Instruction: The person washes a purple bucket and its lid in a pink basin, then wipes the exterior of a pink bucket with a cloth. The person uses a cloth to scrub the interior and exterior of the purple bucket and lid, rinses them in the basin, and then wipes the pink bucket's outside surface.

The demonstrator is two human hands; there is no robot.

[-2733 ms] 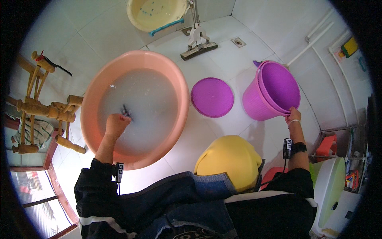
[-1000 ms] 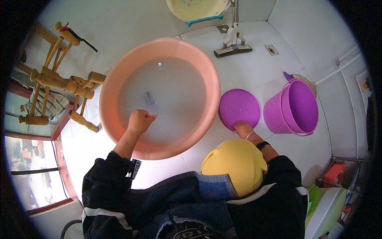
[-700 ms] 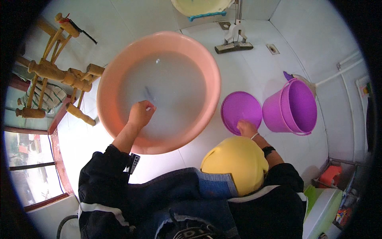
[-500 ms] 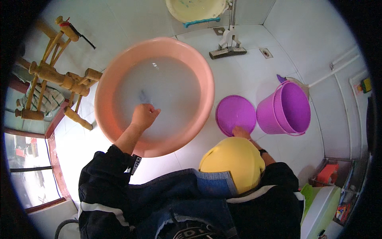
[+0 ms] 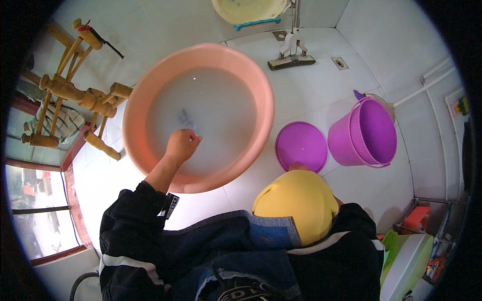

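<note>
Over the near side of a wide peach tub (image 5: 136, 113), my left hand (image 5: 184, 144) is closed; what its fingers hold, if anything, is hidden. Cloudy grey water (image 5: 216, 110) fills much of the tub, and a blurred bluish dark patch (image 5: 185, 119) shows in it just beyond the hand. Only a small part of my right hand (image 5: 298, 166) shows, at the near rim of a round purple lid-like disc (image 5: 301, 143). A smooth, rounded yellow thing (image 5: 296, 208) in front of my body hides the rest of that hand, fingers included.
A purple bucket (image 5: 346, 143) lies tilted beside the disc. A floor squeegee mop (image 5: 292, 60) stands at the back, near a cream basin (image 5: 250, 11). Wooden stool legs (image 5: 68, 90) stick out at left. A green and white container (image 5: 409, 261) stands at lower right.
The whole view has shifted slightly. Less of my right hand and wrist shows beyond the yellow thing. My left hand stays closed over the tub.
</note>
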